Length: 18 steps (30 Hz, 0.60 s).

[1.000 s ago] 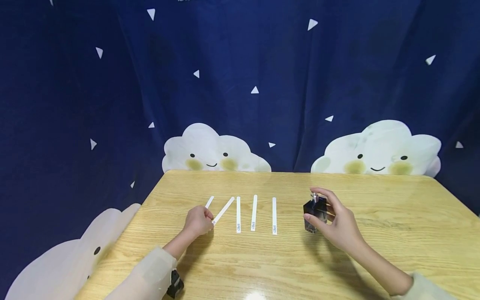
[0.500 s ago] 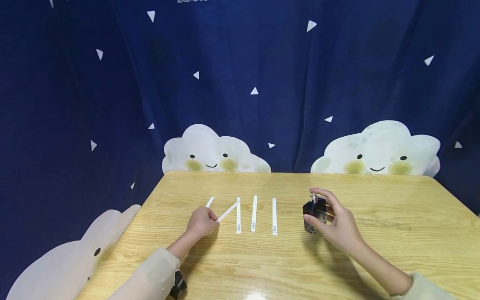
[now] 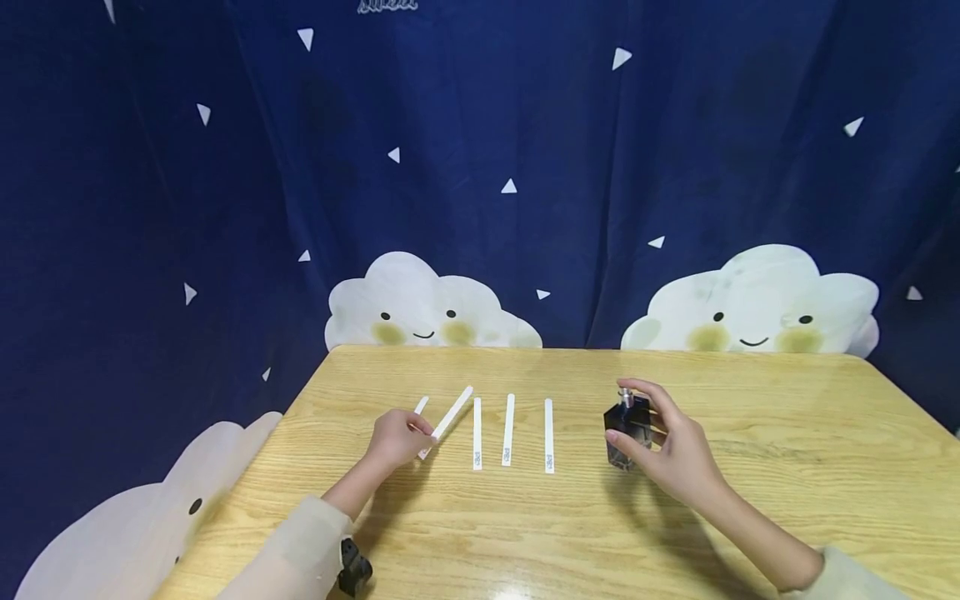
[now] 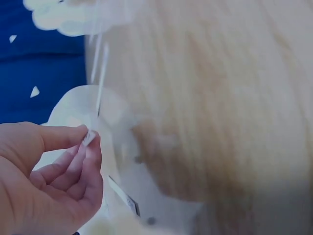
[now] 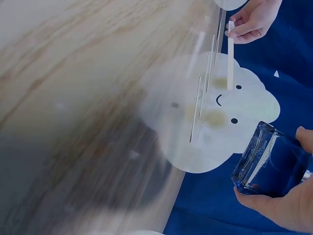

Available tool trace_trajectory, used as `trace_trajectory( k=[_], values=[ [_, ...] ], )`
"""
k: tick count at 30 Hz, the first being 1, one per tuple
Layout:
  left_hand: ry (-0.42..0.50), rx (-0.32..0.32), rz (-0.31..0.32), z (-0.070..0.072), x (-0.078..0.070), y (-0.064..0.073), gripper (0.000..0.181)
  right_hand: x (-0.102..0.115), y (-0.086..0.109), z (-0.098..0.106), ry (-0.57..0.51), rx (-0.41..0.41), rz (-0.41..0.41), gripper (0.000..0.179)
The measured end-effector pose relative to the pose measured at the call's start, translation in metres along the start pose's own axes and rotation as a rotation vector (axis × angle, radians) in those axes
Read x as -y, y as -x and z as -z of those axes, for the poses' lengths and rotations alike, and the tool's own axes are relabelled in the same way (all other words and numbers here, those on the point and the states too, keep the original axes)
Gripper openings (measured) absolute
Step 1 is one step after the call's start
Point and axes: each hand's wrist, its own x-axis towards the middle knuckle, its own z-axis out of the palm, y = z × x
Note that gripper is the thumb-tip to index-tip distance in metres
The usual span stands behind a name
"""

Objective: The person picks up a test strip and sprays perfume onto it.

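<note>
Pickup step, apparently: white strip (image 3: 453, 413) off table (image 3: 480, 533).
Left hand (image 3: 399, 437) pinches it; right hand (image 3: 681, 457) grips bottle (image 3: 628, 435). Next likely needs nozzle (image 3: 626, 396) and strip brought together.

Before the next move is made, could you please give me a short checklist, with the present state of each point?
1. Left hand pinches a white strip: ok.
2. Right hand holds the dark bottle: ok.
3. Right index finger at the top of the sprayer: ok.
4. Direction of the spray opening: cannot tell, too small to see.
5. White strip close to the dark bottle, if they are to meet: not ok, they are well apart.
6. Three strips between the hands lie apart from one another: ok.
</note>
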Motion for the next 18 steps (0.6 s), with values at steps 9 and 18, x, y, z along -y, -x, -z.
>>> trace_trajectory(
  k=[9, 18],
  values=[
    [0.397, 0.132, 0.159, 0.002, 0.008, -0.004, 0.021, 0.0, -0.003, -0.006, -0.027, 0.024, 0.035, 0.064],
    [0.503, 0.186, 0.156, 0.0, 0.002, -0.003, 0.024, 0.009, -0.008, -0.015, -0.033, 0.027, 0.06, 0.062]
  ],
)
